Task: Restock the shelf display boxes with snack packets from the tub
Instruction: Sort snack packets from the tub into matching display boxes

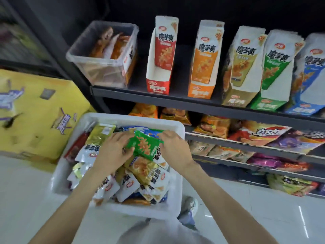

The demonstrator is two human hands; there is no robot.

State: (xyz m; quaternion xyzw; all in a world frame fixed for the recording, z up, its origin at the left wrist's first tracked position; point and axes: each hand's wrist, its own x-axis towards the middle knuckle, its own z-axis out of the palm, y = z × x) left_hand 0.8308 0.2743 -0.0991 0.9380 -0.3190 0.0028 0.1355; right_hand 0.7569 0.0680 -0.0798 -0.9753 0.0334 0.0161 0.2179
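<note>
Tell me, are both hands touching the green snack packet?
Touching. The head view shows the left hand and the right hand gripping opposite edges of the green packet above the white tub.

A yellow printed carton [35,111] stands on the pale floor [246,208], well left of the grip. Right of the grip, 3 lower shelves [228,144] hold assorted bagged snacks [260,132]. A grey shoe [190,206] shows below it.
</note>
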